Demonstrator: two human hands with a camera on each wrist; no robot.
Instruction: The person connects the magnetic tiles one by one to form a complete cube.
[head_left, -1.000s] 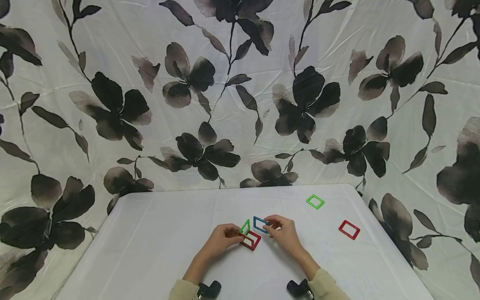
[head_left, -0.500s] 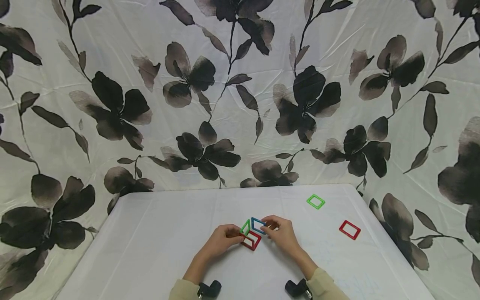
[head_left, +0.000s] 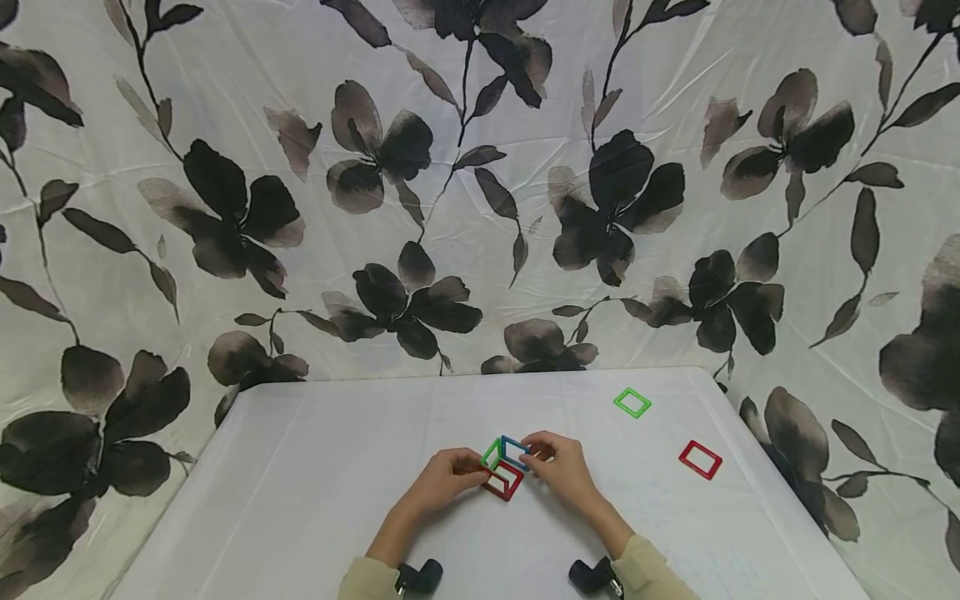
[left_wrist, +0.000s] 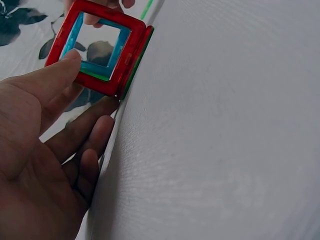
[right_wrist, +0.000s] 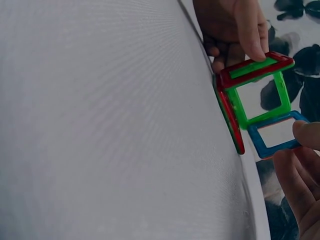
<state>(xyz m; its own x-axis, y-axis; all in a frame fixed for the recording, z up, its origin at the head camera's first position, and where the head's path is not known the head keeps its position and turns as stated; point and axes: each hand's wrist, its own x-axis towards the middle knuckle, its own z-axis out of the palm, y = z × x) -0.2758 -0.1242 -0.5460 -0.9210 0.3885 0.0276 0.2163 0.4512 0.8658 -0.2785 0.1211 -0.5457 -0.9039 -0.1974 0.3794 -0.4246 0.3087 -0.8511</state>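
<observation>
A red square magnetic tile (head_left: 514, 488) lies flat on the white table, with other tiles upright along its edges. My left hand (head_left: 448, 477) pinches a second, upright red tile (left_wrist: 127, 59) between thumb and fingers at the base's left side. An upright green tile (right_wrist: 285, 93) adjoins that red one behind the base. My right hand (head_left: 561, 465) pinches a blue tile (right_wrist: 256, 143) by its outer edge. The blue tile's inner edge meets the green tile's edge, and it stands over the far right side of the base.
Another green tile (head_left: 643, 407) lies at the back right of the white table (head_left: 337, 500). Nearer the right edge is a red tile (head_left: 684, 457). A floral cloth (head_left: 480, 200) hangs behind the table.
My right hand has moved slightly left with the blue tile, closing the gap between it and the green tile. My left hand has stayed in place on the upright red tile.
</observation>
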